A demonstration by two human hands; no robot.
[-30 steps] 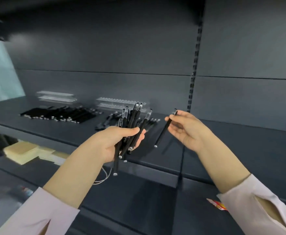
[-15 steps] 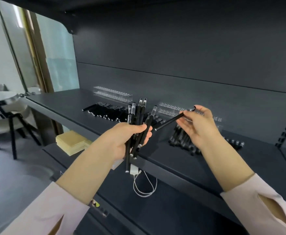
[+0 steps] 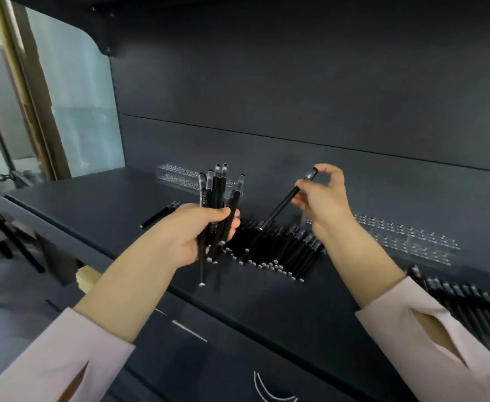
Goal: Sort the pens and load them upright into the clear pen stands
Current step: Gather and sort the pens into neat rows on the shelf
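Left hand [image 3: 197,230] grips a bundle of black pens [image 3: 217,210] as ready stock; right hand [image 3: 322,198] pinches a single pen [image 3: 284,204], angled toward the clear pen stand [image 3: 406,236] for upright insertion.

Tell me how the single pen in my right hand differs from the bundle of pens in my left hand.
The single pen is one, pinched near its capped end by the right hand; the bundle of pens is several, gripped around the middle by the left hand. The single pen slants; the bundle stands nearly upright. Both are slim black pens.
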